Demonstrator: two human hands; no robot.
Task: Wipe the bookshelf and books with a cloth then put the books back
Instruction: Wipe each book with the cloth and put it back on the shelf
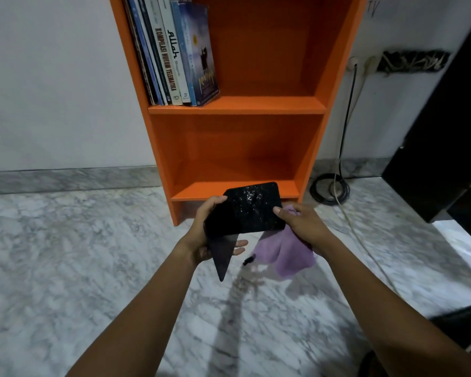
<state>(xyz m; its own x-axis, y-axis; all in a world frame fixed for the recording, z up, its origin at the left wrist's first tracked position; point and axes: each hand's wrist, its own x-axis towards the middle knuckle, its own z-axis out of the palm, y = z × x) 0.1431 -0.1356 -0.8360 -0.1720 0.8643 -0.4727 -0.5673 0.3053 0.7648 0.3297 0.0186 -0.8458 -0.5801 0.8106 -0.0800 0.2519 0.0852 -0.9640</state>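
An orange bookshelf [237, 106] stands against the white wall. Several books [174, 53] lean upright at the left of its upper shelf; the lower shelf [237, 190] holds nothing. I hold a black book [252, 209] with pale speckles on its cover in front of the bottom shelf. My left hand [204, 235] grips its left edge, and a dark flap hangs down below it. My right hand [301, 221] has its thumb on the book's right edge and clutches a purple cloth [282, 253] that hangs beneath it.
The floor [93, 254] is grey-white marble. Right of the shelf, a black cable and a white cable [346, 104] drop from wall sockets to a coil [329, 187] on the floor. A dark cabinet [443, 148] stands at the right.
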